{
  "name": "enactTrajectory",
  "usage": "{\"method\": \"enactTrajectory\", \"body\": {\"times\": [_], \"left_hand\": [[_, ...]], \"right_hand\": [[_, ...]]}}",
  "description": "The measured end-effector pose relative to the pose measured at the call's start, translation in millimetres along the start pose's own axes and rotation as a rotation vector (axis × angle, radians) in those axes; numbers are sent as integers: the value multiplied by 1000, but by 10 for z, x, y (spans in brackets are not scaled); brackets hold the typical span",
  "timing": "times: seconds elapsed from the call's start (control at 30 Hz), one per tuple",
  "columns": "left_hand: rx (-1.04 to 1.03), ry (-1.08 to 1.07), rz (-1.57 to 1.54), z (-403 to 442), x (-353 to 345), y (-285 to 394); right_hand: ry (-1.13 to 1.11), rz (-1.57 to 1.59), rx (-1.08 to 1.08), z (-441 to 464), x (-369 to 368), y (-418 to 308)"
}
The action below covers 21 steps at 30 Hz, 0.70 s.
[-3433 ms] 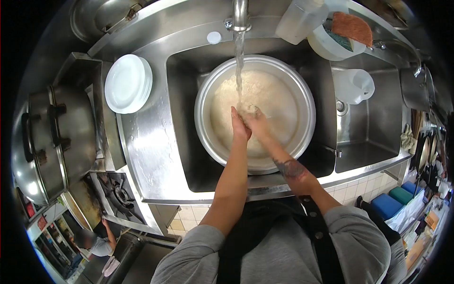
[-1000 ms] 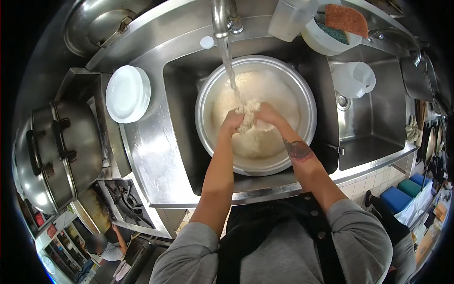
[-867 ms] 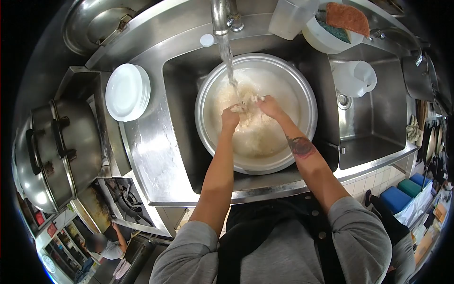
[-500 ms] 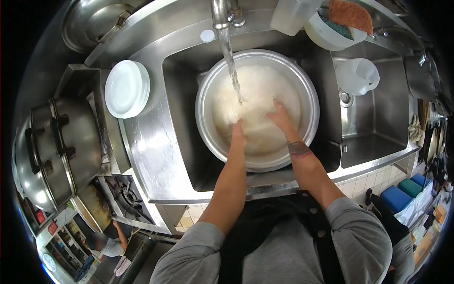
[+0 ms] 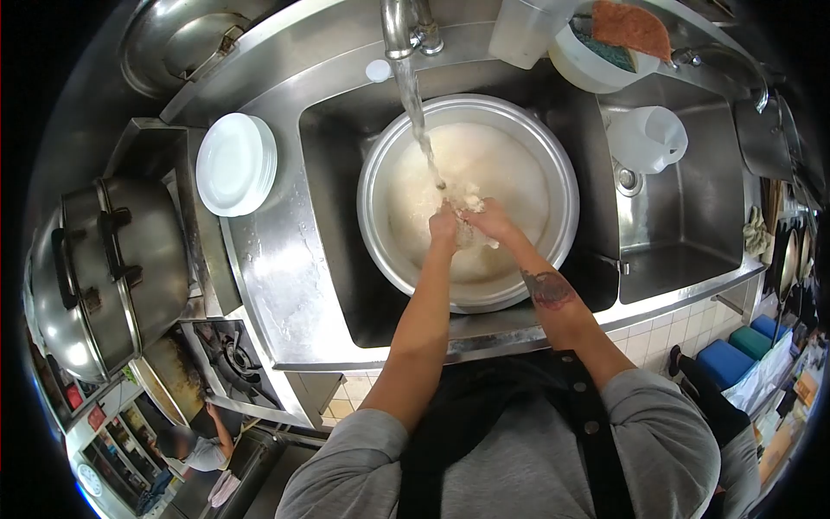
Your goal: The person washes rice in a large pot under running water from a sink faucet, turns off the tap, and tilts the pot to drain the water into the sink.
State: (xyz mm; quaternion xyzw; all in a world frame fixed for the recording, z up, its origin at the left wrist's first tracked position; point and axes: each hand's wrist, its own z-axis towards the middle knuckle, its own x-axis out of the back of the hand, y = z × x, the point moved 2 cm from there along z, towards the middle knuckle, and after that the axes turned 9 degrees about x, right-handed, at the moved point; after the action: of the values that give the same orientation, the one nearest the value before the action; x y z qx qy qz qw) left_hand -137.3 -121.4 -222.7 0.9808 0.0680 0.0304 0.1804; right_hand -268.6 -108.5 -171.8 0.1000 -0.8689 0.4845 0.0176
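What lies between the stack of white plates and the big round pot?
In the head view, a strip of steel counter, then part of the sink basin around the pot; no loose object shows there.

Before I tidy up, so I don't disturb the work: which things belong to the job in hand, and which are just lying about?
In use: left hand, right hand, big metal pot, rice-like grains, running water, tap.

Apparently just lying about: stacked plates, white disc, plastic jug, tub, brown pad.
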Motion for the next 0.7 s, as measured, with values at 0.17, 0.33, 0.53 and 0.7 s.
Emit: {"method": "enactTrajectory", "body": {"times": [0.17, 0.33, 0.53, 0.7], "left_hand": [[-2, 163, 233, -20, 46, 44], [-808, 529, 1441, 744, 642, -394], [-290, 2, 770, 882, 729, -913], [-92, -317, 85, 154, 186, -767]], "right_hand": [[160, -243, -143, 242, 33, 125], [219, -836, 253, 408, 536, 665], [163, -681, -60, -26, 490, 681], [14, -32, -92, 17, 36, 793]]}}
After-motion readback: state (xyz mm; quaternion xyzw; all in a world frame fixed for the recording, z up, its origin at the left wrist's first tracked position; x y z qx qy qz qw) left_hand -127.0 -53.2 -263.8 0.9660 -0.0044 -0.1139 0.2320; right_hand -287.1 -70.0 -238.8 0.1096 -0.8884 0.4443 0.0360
